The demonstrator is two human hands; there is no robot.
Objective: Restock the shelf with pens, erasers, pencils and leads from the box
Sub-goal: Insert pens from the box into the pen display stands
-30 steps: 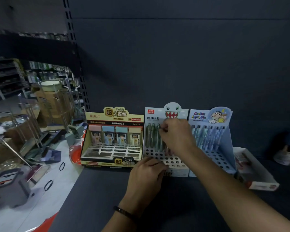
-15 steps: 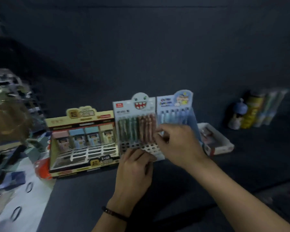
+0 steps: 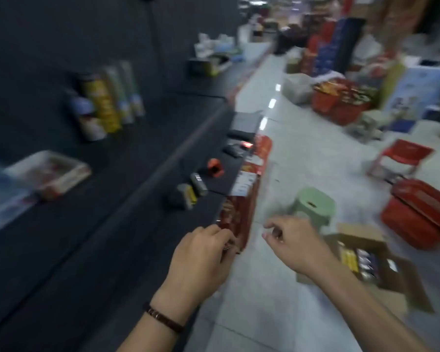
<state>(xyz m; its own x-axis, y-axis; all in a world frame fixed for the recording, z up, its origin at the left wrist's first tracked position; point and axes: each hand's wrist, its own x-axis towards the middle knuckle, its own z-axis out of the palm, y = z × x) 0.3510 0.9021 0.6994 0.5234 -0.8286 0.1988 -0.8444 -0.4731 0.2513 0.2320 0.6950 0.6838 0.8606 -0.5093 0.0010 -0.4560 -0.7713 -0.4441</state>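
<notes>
Box [image 3: 407, 280] on floor just beside R hand [image 3: 294, 241].

Two hands: left hand [image 3: 201, 260], right hand [image 3: 292, 242]. One cardboard box [image 3: 401, 280] at lower right. One green stool [image 3: 313, 207], one red stool [image 3: 401, 156]. Two baskets: red basket [image 3: 341, 105] upper right, red basket [image 3: 414, 219] at right. Perhaps four canisters [image 3: 107, 105] at upper left, though they are blurred.

I can't read a single word here; blur smears everything. The white label patch [image 3: 244, 184] on the red strip [image 3: 263, 151] along the dark grey shelf [image 3: 87, 250] front edge is illegible, as are the tall yellow can [image 3: 103, 105] at the shelf's back and the packs [image 3: 361, 260] in the open brown cardboard box [image 3: 391, 295] beside the shelf.
</notes>
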